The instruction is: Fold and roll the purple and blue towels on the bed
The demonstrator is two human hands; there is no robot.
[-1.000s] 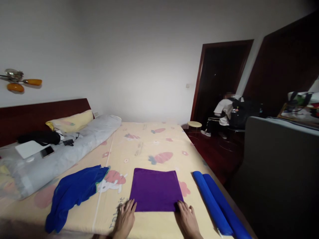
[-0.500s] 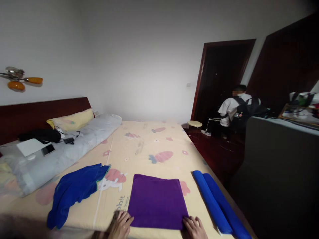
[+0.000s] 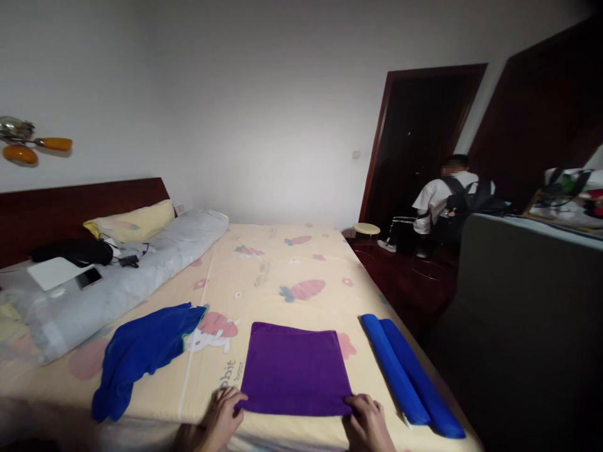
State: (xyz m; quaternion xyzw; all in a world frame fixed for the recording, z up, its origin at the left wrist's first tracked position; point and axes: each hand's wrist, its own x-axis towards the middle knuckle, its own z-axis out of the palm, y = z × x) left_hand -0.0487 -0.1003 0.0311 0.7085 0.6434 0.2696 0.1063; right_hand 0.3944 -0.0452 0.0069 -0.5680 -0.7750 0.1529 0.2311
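A folded purple towel [image 3: 294,367] lies flat near the front edge of the bed [image 3: 282,263]. My left hand [image 3: 221,417] pinches its near left corner. At the near right corner, my right hand [image 3: 370,422] grips the towel's edge. A crumpled blue cloth [image 3: 141,351] lies to the left of the towel. Two rolled blue towels [image 3: 405,373] lie side by side to its right, by the bed's right edge.
A grey rolled duvet [image 3: 127,279], a yellow pillow [image 3: 132,221], a phone [image 3: 88,277] and dark items lie at the bed's head. A person with a backpack [image 3: 447,201] is by the dark doorway. A grey upright panel [image 3: 527,314] stands at right.
Both hands went from lying flat by the towel's near corners to gripping them. The towel slid toward me. The person by the door has risen and turned away.
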